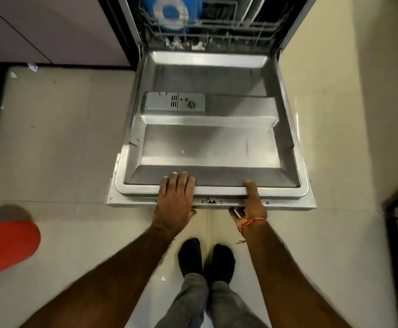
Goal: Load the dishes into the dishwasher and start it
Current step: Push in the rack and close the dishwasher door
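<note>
Door (207, 129) lowered flat, rack (207, 27) inside with a blue dish (169, 10). My left hand (175, 197) lies with straight fingers over the door's front edge; my right hand (252, 202) grips that edge, thumb on top, fingers curled beneath.
</note>
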{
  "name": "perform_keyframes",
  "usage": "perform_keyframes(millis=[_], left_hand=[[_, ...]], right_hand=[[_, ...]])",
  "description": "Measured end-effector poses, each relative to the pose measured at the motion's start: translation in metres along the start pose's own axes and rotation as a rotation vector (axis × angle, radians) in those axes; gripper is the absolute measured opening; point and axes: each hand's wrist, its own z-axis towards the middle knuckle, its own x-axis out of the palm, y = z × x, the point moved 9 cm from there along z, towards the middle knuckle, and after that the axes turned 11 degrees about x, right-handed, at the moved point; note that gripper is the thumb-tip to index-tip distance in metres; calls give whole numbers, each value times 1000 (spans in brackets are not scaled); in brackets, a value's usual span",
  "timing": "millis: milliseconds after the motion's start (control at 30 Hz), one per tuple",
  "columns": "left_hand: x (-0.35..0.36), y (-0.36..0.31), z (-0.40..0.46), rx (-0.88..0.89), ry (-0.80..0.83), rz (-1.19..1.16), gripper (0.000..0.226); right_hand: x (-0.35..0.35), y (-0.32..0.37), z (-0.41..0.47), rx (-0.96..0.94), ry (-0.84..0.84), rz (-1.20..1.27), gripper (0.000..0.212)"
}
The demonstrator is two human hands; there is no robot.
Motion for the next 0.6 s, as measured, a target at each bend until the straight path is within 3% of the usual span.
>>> perform_keyframes(millis=[133, 267, 333, 400, 467, 600], left_hand=[[-79, 11, -7, 86, -97, 37, 100], [-194, 29, 4, 199, -112, 60, 113], [-242, 41, 16, 239, -105, 72, 115], [-285, 53, 26, 257, -139, 86, 118], [-327, 64, 38, 288, -190, 103, 123], [-402, 86, 68, 377, -274, 140, 129]], right_hand=[[15, 40, -65, -23, -16, -59, 114], [43, 101, -179, -139, -74, -271, 116], [55, 149, -232, -387, -332, -523, 117], [88, 189, -287, -810, -480, -713, 118], [134, 210, -321, -1195, -486, -912, 106], [206, 244, -359, -1635, -512, -1251, 82]])
